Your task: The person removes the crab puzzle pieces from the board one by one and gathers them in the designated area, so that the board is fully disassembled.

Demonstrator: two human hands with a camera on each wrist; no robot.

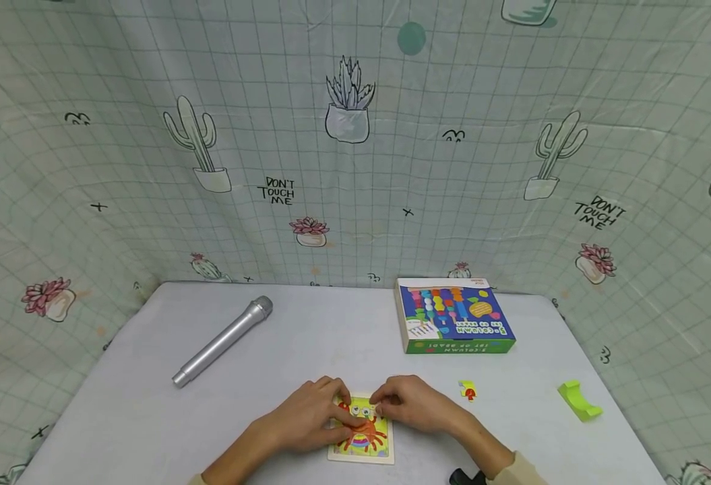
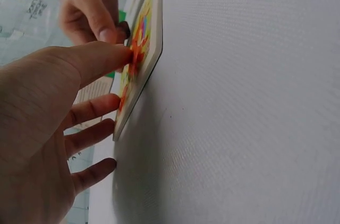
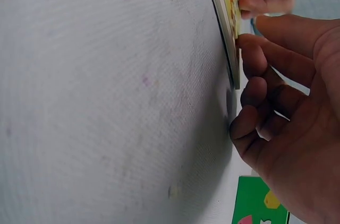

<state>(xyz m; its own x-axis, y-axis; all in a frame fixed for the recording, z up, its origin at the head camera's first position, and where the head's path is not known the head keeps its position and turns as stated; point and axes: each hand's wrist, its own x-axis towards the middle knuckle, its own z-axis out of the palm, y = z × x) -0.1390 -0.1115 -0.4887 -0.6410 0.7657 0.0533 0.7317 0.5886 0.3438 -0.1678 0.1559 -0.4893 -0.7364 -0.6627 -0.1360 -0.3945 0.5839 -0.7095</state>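
Observation:
A small square crab puzzle (image 1: 364, 448) in a pale wooden frame lies on the table, with yellow pieces around an orange crab. My left hand (image 1: 306, 417) reaches over its left side. The left thumb (image 2: 103, 57) rests on the crab picture, and the other fingers spread towards the board's edge. At the upper right corner is my right hand (image 1: 418, 404), its index fingertip touching the board in the right wrist view; its other fingers are bent. No piece shows between the right thumb and index finger. A loose yellow and red puzzle piece (image 1: 468, 390) lies right of the board.
A silver microphone (image 1: 222, 342) lies at the left. Behind the right hand stands a blue and green bead-set box (image 1: 458, 316). A lime-green curved block (image 1: 579, 401) is at the far right. Near the right sleeve is a black object (image 1: 467, 477), partly cut off.

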